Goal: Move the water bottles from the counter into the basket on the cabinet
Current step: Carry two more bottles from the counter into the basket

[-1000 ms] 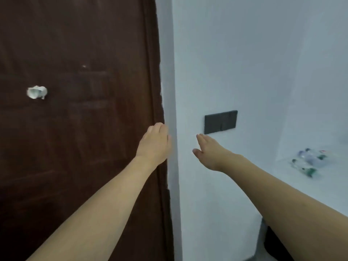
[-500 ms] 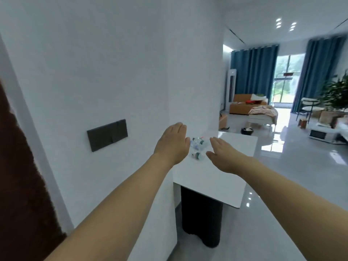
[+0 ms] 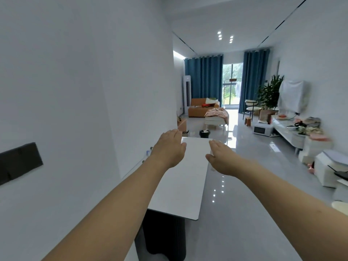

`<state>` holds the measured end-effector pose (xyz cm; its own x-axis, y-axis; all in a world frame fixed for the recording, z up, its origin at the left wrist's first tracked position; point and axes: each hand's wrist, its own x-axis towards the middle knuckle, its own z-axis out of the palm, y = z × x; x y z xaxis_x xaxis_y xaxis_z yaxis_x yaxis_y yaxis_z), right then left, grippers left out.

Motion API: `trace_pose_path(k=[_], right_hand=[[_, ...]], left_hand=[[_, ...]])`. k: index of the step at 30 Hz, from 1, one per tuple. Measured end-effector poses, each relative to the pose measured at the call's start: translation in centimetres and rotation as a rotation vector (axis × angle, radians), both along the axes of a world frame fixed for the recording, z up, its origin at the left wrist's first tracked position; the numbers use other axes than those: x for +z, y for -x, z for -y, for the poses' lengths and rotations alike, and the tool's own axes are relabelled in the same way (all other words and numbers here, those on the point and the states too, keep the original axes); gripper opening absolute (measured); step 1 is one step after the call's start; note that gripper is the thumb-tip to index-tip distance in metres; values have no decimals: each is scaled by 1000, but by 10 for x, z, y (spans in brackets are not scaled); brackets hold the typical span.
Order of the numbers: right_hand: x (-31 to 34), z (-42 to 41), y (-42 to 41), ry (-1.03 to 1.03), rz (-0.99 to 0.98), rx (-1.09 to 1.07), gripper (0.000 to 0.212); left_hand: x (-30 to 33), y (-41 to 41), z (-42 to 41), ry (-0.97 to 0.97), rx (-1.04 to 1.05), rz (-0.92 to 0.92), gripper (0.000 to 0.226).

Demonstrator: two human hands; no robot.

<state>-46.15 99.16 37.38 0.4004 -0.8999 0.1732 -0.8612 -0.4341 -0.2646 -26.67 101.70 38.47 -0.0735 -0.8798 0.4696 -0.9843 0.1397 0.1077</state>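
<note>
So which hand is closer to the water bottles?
The left. The left hand is out over the white counter, right beside the water bottles that peek out at its wrist by the wall. The right hand is further off, at the counter's other edge.

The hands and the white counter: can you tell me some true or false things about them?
1. Both hands are empty. True: the left hand and right hand hold nothing, fingers straight.
2. The right hand grips a water bottle. False: it is open and holds nothing.
3. The white counter stands against the wall on the left. True.
4. The curtains far down the room are red. False: they are blue.
5. The water bottles stand in plain view in the middle of the counter. False: only a small bit of a bottle peeks out beside the left hand.
</note>
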Motion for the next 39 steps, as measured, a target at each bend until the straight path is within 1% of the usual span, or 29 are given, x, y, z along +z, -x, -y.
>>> trace_pose_path(k=[7, 12, 17, 22, 27, 32, 37, 39], right_hand=[[-4, 62, 19, -12, 1, 8, 62], [-20, 120, 24, -44, 21, 1, 62], [-28, 190, 22, -44, 11, -29, 62], [-17, 266, 16, -28, 6, -64, 61], [-7, 331, 14, -15, -2, -83, 61], [-13, 388, 20, -46, -21, -93, 59], [-27, 449, 32, -79, -27, -84, 61], [-32, 481, 43, -90, -22, -79, 62]], left_hand=[[5, 16, 67, -26, 14, -46, 52], [-5, 20, 126, -56, 0, -13, 48], [-16, 14, 202, -58, -24, -21, 47], [-16, 1, 285, -78, -30, -37, 49], [-9, -4, 360, -55, -30, -75, 42], [-22, 4, 421, -91, -65, -71, 41], [-38, 17, 482, -107, -83, -59, 53], [-43, 26, 514, -111, -77, -47, 49]])
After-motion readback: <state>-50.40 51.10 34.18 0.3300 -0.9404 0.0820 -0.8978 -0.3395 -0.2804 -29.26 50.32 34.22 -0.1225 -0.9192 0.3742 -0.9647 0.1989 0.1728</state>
